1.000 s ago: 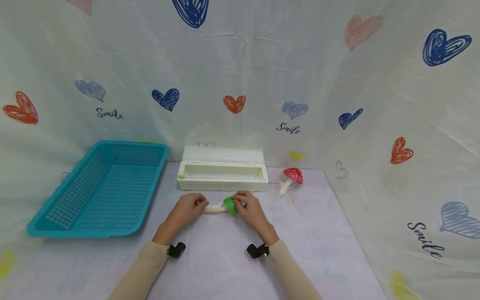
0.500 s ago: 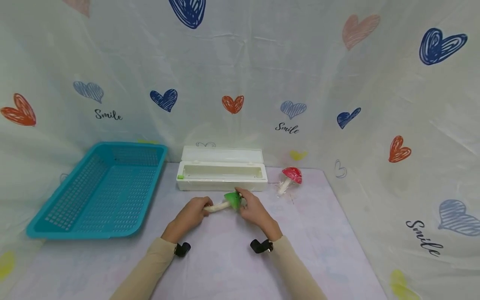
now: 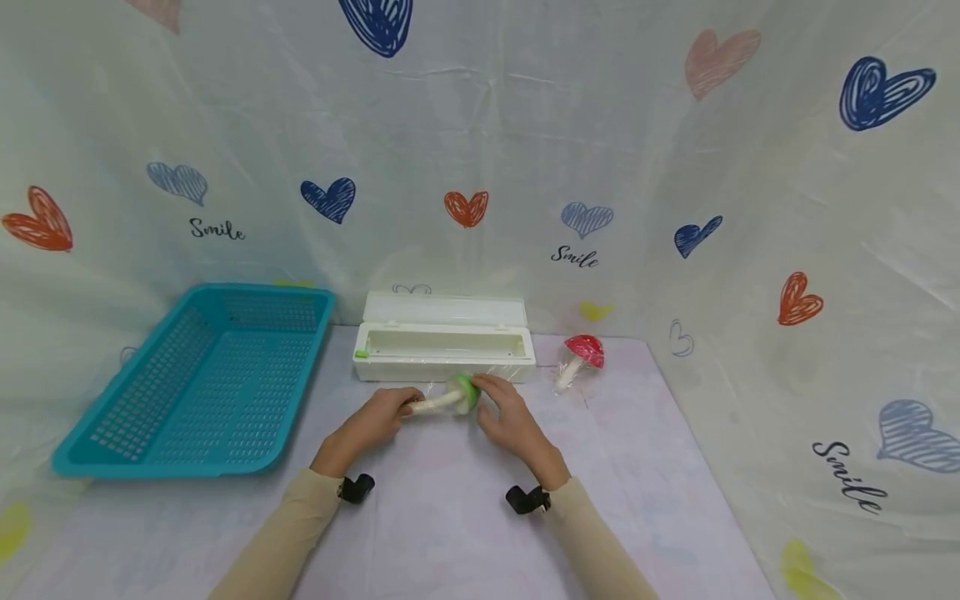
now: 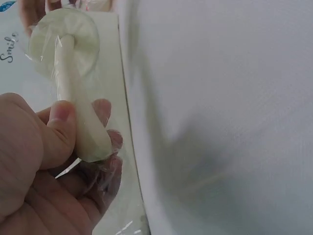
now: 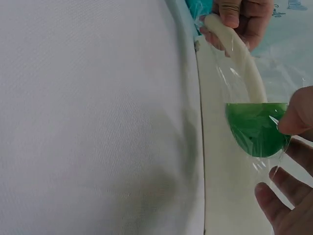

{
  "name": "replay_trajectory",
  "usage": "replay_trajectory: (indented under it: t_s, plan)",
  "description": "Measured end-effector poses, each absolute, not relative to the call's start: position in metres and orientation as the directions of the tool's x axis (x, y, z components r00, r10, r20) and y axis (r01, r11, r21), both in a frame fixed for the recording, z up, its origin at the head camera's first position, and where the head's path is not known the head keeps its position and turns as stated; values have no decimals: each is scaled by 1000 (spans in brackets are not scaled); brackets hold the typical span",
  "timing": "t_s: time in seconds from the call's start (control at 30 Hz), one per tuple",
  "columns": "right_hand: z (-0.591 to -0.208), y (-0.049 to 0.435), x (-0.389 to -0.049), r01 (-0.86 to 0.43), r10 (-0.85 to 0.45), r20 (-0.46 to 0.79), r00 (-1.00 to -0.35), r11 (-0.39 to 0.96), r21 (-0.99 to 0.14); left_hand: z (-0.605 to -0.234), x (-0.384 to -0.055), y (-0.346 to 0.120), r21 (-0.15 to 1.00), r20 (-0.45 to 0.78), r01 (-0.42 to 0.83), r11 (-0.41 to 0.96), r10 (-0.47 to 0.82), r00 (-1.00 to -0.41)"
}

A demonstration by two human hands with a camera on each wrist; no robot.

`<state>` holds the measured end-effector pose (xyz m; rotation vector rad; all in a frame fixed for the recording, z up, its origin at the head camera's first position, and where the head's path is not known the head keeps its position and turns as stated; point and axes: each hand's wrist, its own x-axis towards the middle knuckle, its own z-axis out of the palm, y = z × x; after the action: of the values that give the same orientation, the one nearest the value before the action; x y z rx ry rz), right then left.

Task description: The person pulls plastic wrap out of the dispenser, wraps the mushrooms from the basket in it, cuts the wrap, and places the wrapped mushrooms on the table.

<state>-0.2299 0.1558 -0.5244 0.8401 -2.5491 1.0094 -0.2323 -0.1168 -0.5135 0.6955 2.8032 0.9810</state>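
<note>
A toy mushroom [image 3: 444, 400] with a green cap and white stem, wrapped in clear film, is held in front of the white box [image 3: 442, 369]. My left hand [image 3: 377, 418] pinches the stem's end between thumb and fingers; the left wrist view shows the cap's pale underside [image 4: 88, 44]. My right hand [image 3: 516, 423] is at the cap's right side. In the right wrist view, one digit touches the green cap [image 5: 257, 129] or its film, while the other fingers [image 5: 288, 186] are spread loosely. A red-capped mushroom [image 3: 580, 358] in film lies to the right of the box.
The long white box has its lid [image 3: 446, 310] raised at the back and a small green piece [image 3: 362, 354] at its left end. A large turquoise perforated basket [image 3: 172, 468] stands on the left. Behind hangs a heart-printed curtain [image 3: 480, 125].
The green-capped mushroom has tilted, its cap end rising and turning away. My right hand has loosened from its earlier pinch on the cap; my left hand keeps the stem end.
</note>
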Motion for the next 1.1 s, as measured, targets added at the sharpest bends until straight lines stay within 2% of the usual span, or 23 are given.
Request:
replay_trajectory:
  t_s: [0.1, 0.2, 0.3, 0.47, 0.57, 0.67, 0.83, 0.93, 1.1]
  plan:
    - [-524, 155, -230, -597, -471, 366, -802, 637, -488, -511, -235, -117, 617, 45, 389, 684, 462, -886]
    - [-524, 149, -234, -565, -470, 317, -824, 715, -411, -506, -240, -119, 617, 27, 401, 677, 491, -871]
    - [-526, 142, -238, -541, -435, 344, -832, 774, -329, -503, -244, -120, 619, 26, 416, 666, 513, -858]
    - [-531, 134, -246, -526, -387, 436, -813, 809, -263, -507, -242, -119, 658, 35, 371, 656, 466, -884]
    - [-527, 133, -249, -513, -370, 429, -824, 808, -290, -509, -238, -118, 665, 80, 358, 655, 415, -906]
    - [-521, 132, -251, -495, -353, 398, -847, 797, -346, -509, -234, -115, 661, 181, 369, 653, 339, -923]
    - [-513, 133, -252, -476, -343, 361, -867, 782, -401, -504, -230, -114, 630, 343, 410, 660, 238, -909]
    - [-511, 134, -252, -482, -343, 372, -863, 779, -401, -502, -231, -115, 610, 357, 423, 670, 244, -902]
    - [-514, 134, -252, -560, -400, 424, -812, 737, -379, -504, -234, -117, 569, 379, 460, 682, 279, -882]
